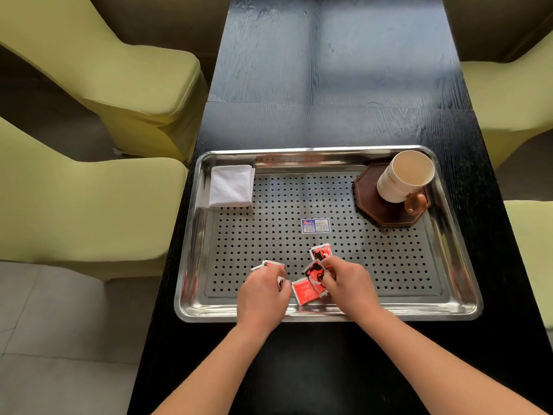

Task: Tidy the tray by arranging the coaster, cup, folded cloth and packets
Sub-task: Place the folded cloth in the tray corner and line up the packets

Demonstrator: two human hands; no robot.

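Observation:
A steel perforated tray [329, 314] lies on the dark table. In its far right corner a cream cup [404, 178] with a brown handle stands on a dark octagonal coaster [371, 202]. A folded white cloth [231, 186] lies in the far left corner. Red packets sit near the front rim: one flat [305, 292], one further back [320, 251]. My left hand [261, 295] is closed around a few packets [270, 264]. My right hand [350, 283] pinches another red packet [314, 272] at its fingertips.
A small blue and white label [315, 225] is stuck on the tray's middle. Yellow-green chairs [89, 205] flank the table [329, 70] on the left and the right [514, 100]. Grey floor tiles [59, 354] lie at the lower left.

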